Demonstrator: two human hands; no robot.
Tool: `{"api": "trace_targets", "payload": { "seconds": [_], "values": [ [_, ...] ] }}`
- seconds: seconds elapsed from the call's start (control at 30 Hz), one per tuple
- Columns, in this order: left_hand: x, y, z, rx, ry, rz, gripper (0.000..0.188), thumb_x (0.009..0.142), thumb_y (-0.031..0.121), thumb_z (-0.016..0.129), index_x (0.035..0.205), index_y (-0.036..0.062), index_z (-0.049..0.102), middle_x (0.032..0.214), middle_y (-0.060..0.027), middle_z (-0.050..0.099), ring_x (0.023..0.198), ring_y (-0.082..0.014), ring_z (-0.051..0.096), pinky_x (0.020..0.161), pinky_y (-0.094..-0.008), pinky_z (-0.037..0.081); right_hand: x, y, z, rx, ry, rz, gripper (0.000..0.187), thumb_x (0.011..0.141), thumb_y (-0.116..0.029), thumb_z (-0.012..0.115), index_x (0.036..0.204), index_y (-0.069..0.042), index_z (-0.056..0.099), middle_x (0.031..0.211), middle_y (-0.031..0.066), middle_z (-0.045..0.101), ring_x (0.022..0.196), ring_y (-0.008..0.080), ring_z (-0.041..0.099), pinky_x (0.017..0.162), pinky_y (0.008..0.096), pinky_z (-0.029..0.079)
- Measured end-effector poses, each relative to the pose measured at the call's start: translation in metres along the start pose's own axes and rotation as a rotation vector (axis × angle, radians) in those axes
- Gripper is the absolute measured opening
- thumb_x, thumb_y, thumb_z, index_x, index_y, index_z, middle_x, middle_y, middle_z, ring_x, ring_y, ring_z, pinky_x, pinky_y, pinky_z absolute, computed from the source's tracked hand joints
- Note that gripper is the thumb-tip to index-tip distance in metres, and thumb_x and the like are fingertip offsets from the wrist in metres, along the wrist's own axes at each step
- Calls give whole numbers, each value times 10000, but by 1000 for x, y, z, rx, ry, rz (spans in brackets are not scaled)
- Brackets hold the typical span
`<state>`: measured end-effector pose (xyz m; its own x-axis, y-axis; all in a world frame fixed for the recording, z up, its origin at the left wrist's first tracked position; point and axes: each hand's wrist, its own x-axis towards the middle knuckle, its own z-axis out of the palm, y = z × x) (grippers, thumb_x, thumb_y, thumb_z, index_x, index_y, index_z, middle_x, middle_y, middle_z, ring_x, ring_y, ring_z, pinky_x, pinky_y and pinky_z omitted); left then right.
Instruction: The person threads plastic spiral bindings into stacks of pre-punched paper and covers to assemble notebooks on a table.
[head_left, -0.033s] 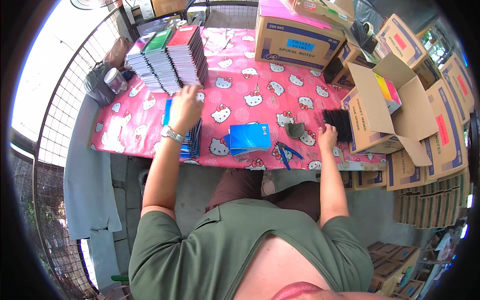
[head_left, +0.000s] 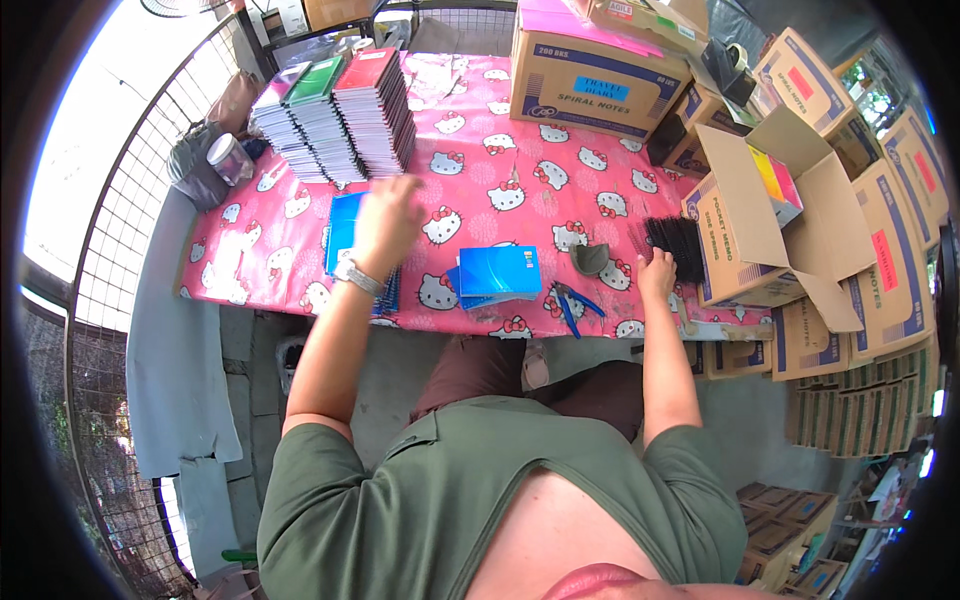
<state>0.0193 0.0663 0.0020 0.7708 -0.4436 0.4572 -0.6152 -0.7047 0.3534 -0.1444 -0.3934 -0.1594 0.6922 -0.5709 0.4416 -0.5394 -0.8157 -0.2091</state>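
Left hand (head_left: 392, 225) shifted toward four o'clock, grip unclear, more blue rectangular notebook (head_left: 344, 222) bared, right hand (head_left: 657, 274) narrowed at black spiral coils (head_left: 680, 250)

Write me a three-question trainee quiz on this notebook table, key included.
1. Which is nearest the right hand?
a) clear round jar
b) black spiral binding coils
c) large pink-topped cardboard box

2. True or false: the blue-handled metal pliers lie between the central pile of blue-covered notebooks and the right hand.

3. Fill in: of the three tall stacks of white-paged spiral notebooks, the rightmost has a ____ cover on top.

Key: 1 b; 2 true; 3 red.
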Motion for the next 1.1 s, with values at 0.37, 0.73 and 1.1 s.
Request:
{"api": "trace_targets", "payload": {
  "seconds": [0.37,0.73,1.1],
  "values": [
    [-58,80,85,-5,-490,392,295,813,186,679,1096,109,646,1013,-62,615,956,-266,610,831,-380,516,13,-14,-33,218,0,-76,270,828,14,563,1087,-15,633,1046,197,556,990,383,599,886,452,491],
    [-29,85,69,-50,-185,360,191,902,229,599,1023,82,590,931,-79,634,948,-266,591,896,-420,405,-53,-163,-98,965,-189,-376,200,876,-106,697,1066,-143,748,937,47,671,888,210,610,831,343,492],
    [-41,90,72,-11,-126,367,202,895,215,608,1058,100,577,914,-73,611,955,-257,586,916,-429,404,-47,-160,-122,1010,-588,-338,220,924,-72,641,1135,-101,697,835,31,563,737,127,518,680,265,472]
  ]
}}
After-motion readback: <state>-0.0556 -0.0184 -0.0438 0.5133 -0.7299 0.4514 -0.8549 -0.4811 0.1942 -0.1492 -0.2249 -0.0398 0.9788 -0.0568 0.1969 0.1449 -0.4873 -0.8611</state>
